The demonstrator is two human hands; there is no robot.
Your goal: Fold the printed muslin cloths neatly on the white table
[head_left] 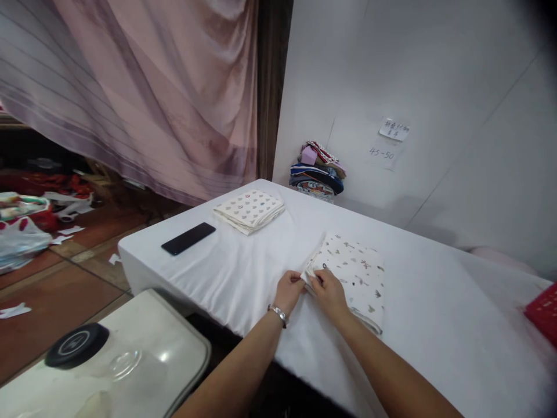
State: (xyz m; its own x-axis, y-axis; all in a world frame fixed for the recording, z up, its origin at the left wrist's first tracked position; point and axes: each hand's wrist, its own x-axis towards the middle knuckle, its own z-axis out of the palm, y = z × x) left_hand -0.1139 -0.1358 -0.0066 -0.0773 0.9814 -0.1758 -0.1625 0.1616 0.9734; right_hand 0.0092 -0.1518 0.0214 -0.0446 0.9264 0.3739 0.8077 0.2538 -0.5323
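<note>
By the table's (243, 267) edge, away from the phone (188, 238), 2 hands (289, 290) (329, 294) pinch folded cloth (354, 270).

A black phone (188, 238) is laid flat on a white-covered table (430, 290). Folded fabrics (317, 174) are piled beside a pale wall (452, 75), where a handwritten note (394, 129) is stuck. A pink curtain (174, 87) is hung at left; white scraps (15, 310) are scattered across the tiled floor (65, 296).
</note>
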